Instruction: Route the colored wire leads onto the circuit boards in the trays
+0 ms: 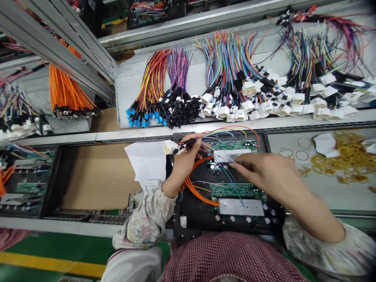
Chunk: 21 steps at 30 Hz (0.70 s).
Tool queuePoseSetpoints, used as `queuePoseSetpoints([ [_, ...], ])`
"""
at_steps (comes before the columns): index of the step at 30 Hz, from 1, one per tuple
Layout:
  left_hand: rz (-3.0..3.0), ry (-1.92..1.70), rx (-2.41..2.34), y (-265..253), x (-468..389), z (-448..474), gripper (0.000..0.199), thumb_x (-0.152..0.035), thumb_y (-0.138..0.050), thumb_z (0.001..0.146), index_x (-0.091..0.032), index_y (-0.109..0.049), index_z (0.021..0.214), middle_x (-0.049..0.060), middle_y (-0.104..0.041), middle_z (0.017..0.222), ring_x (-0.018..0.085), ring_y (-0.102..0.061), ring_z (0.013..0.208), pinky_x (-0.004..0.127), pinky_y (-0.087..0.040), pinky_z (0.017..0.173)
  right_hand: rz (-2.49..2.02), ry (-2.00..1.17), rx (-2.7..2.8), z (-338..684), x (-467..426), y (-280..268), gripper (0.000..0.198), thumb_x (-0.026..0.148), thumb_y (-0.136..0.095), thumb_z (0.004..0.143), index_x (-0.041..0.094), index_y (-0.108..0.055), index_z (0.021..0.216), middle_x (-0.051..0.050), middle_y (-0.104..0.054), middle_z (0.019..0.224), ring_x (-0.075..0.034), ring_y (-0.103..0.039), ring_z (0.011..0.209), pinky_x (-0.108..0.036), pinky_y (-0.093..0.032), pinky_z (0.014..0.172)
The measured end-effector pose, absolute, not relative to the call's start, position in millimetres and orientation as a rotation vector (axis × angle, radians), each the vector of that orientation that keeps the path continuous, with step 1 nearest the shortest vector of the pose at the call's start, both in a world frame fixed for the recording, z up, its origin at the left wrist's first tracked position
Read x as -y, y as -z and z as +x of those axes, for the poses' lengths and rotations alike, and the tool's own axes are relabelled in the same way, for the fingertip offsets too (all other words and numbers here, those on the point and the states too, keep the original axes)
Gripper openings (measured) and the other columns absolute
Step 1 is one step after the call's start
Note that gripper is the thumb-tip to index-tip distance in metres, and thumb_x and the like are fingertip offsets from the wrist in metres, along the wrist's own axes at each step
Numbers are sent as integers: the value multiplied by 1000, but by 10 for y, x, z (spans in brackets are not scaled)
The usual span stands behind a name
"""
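My left hand (189, 154) is closed around a wire harness with a white connector (169, 147) sticking out to the left. Its coloured wires (232, 131) arc over to the upper circuit board (235, 145), which carries a silver metal plate (233, 155). Over that plate, my right hand (255, 164) pinches a thin light-coloured wire (230, 158) between thumb and fingers. Loose blue wires (230, 176) hang down across the lower circuit board (235, 190) and its metal plate (241, 207). Thick orange cables (195, 190) run to both boards, which lie in a black tray (190, 225).
Bundled wire harnesses (229, 78) with white, blue and black connectors lie on the shelf behind. Orange cables (66, 92) lie farther left. Rubber bands (337, 160) are spread at right. White paper (149, 160) and brown cardboard (100, 176) lie left of the tray.
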<state>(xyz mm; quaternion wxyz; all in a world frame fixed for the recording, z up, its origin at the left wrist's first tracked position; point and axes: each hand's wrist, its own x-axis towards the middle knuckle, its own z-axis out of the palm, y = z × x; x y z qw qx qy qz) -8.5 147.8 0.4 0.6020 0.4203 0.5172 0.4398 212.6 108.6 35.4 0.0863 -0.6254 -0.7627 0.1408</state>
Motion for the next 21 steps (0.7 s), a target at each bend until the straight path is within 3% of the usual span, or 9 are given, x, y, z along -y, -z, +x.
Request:
queuePoseSetpoints([
  [2, 959, -1021, -1189, -1, -1478, -87, 25, -42, -65, 91, -22, -67, 107, 3, -75, 88, 13, -72, 74, 18, -54, 53, -1855, -420, 2300, 2137, -1088, -319, 43, 50, -42, 98, 27, -75, 83, -5, -74, 74, -21, -65, 61, -32, -33, 54],
  [8, 936, -981, -1198, -14, -1483, -84, 26, -42, -65, 92, -21, -67, 106, 3, -74, 85, 13, -73, 73, 18, -55, 53, -1966, -332, 2101, 2155, -1377, -83, 36, 39, -44, 95, 24, -75, 105, -7, -76, 82, -23, -66, 66, -33, -35, 56],
  [21, 919, -1038, -1144, -77, -1467, -83, 19, -35, -67, 90, -23, -66, 105, 1, -74, 84, 13, -72, 71, 19, -55, 54, -2046, -350, 2191, 2103, -1510, 5, 30, 34, -50, 92, 24, -77, 102, -8, -78, 85, -25, -68, 70, -32, -36, 59],
])
